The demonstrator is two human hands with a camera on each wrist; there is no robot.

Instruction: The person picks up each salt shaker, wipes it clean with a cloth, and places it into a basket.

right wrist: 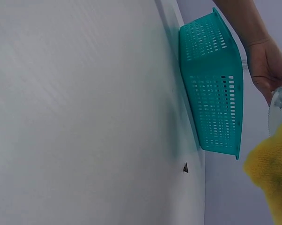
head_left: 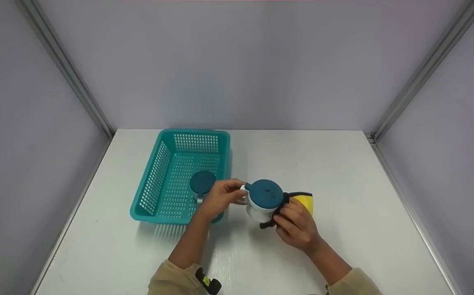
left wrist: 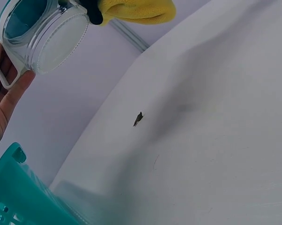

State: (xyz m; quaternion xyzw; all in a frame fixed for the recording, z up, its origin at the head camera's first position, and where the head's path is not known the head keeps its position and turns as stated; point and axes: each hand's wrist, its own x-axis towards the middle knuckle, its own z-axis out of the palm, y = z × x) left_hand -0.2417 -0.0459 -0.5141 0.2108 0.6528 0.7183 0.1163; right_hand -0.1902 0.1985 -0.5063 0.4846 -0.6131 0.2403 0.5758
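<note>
My left hand (head_left: pixel 220 198) pinches the white handle of a clear jar (head_left: pixel 257 213) with a round teal lid (head_left: pixel 266 194). The jar is held above the white table, its ribbed clear base (left wrist: pixel 61 44) facing the left wrist camera. On the jar's right side, my right hand (head_left: pixel 299 226) grips a yellow cloth (head_left: pixel 306 202) with a dark edge and holds it against the jar wall. In the right wrist view the yellow cloth (right wrist: pixel 272 164) covers part of the jar, and my right hand is out of sight there.
A teal perforated basket (head_left: pixel 143 196) stands on the table (head_left: pixel 335 164) to the left. Inside it, near its right wall, lies another container with a dark teal lid (head_left: pixel 202 182), partly behind my left hand. A small dark fleck (left wrist: pixel 138 119) lies on the table. Grey walls enclose the sides and back.
</note>
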